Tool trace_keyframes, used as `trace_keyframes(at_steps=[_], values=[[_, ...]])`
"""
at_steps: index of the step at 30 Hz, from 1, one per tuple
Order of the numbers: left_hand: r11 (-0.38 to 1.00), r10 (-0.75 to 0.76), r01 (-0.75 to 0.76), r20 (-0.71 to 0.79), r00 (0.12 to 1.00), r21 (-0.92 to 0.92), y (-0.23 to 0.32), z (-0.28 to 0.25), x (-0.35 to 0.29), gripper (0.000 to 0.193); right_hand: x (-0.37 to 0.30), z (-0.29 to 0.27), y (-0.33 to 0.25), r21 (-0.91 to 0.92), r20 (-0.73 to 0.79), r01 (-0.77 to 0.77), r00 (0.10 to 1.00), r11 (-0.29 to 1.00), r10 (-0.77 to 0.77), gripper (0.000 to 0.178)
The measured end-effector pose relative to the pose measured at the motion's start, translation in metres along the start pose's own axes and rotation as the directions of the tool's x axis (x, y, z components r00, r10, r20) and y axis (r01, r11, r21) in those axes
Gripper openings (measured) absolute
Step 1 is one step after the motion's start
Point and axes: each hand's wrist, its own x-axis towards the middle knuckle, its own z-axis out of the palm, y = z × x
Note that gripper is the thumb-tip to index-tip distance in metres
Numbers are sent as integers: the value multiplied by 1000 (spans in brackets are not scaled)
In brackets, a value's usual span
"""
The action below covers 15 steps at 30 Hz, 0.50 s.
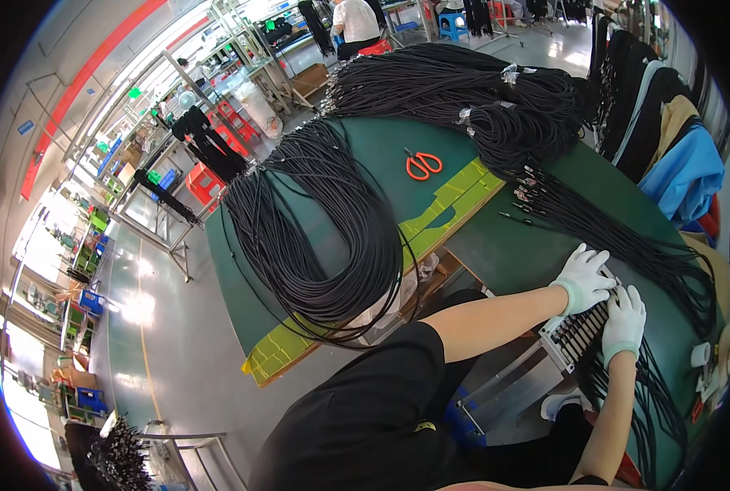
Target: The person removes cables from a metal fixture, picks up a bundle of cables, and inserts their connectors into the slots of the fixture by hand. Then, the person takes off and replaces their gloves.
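Observation:
Both my hands wear white gloves and meet at the far end of a pale metal rack [556, 347] at the table's right edge. A row of black cable ends [579, 334] lies side by side across it. My left hand [587, 281] is bent over the rack's far end, fingers curled in. Just right of it, my right hand [625, 321] has its fingers drawn together at the same spot. What the fingertips pinch is too small and covered to make out. Loose black cables [658, 403] trail from the rack past my right wrist.
A bundle of black cables [618, 225] lies beyond my hands. A large looped coil [332, 278] and a big cable heap [455, 78] cover much of the green table [389, 139]. Orange-handled snips [423, 166] lie between them. Yellow tape [455, 199] lines the table edge.

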Motion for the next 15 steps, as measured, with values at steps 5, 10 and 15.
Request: trace_keyframes(at_steps=[5, 10, 15], values=[[1000, -7, 7, 2, 1000, -8, 0, 0, 0, 34, -3, -8, -5, 55, -46, 74, 996, 996, -71, 23], [1000, -20, 20, 35, 999, -11, 2, -3, 1, 34, -3, -20, -15, 120, -64, 136, 990, 983, -129, 24], [999, -24, 24, 29, 999, -21, 2, -4, 0, 33, -5, -20, -16, 139, -25, 124, 992, 983, -122, 22]])
